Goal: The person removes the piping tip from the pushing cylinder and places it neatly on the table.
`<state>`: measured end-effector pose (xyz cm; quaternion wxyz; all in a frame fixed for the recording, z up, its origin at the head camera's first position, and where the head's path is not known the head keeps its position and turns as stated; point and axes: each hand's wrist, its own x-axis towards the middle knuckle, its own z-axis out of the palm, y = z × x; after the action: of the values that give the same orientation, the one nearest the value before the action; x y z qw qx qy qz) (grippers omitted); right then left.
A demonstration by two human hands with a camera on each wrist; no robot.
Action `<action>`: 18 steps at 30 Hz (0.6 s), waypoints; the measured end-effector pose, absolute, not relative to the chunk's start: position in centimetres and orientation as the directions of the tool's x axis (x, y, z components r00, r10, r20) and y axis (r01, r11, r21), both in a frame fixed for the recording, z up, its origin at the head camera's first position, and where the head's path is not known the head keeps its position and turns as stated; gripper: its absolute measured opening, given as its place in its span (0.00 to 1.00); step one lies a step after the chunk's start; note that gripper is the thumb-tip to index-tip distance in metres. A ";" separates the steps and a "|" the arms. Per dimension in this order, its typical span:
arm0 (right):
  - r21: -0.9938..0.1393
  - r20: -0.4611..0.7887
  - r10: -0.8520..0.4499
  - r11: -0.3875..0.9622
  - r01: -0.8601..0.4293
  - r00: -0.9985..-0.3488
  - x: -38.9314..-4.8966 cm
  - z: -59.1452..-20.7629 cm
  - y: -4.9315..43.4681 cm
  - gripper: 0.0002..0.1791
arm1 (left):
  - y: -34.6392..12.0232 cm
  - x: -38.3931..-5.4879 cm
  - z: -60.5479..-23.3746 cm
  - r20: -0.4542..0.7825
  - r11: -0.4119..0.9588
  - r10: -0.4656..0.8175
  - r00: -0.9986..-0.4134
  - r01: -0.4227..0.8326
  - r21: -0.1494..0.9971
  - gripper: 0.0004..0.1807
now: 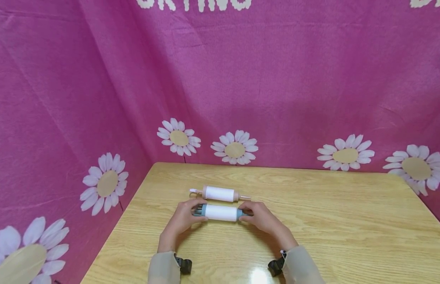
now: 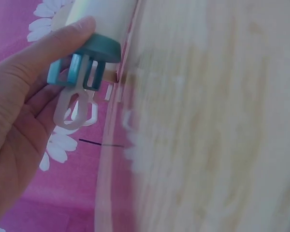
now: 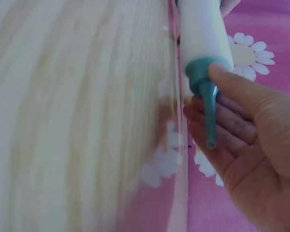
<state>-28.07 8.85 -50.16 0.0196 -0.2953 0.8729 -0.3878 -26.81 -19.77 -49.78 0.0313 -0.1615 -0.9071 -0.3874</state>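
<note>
A white cylinder with teal ends (image 1: 221,212) lies crosswise between my two hands, close over the wooden table. My left hand (image 1: 183,216) grips its left end, thumb on the near side and fingers behind. In the left wrist view, a teal slotted frame (image 2: 76,70) and a pale loop (image 2: 71,108) stick out of that end. The right hand (image 1: 263,217) holds the opposite end, where the right wrist view shows a teal cap narrowing to a thin tube (image 3: 209,116). Just beyond lies a similar white cylinder with beige ends (image 1: 220,193), untouched.
The wooden table (image 1: 333,221) stretches far to the right of the hands. A magenta cloth with daisies (image 1: 276,79) hangs along its back and left side. Black wrist cameras (image 1: 184,266) sit at both cuffs.
</note>
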 end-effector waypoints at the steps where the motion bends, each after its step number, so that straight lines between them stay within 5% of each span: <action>1: -0.701 0.189 -0.528 0.518 -0.491 -0.828 -28.0 -50.1 9.0 0.11 | -19.7 -26.7 -49.7 0.186 0.646 0.268 -0.945 0.320 0.693 0.25; 18: -0.699 0.247 -0.501 0.501 -0.510 -0.830 -27.2 -48.8 10.8 0.15 | -18.5 -26.0 -48.0 0.248 0.661 0.254 -0.935 0.355 0.661 0.26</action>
<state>-27.24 10.77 -48.82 -0.0059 -0.2918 0.8663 -0.4054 -25.96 -18.45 -48.04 0.0673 -0.1675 -0.9089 -0.3759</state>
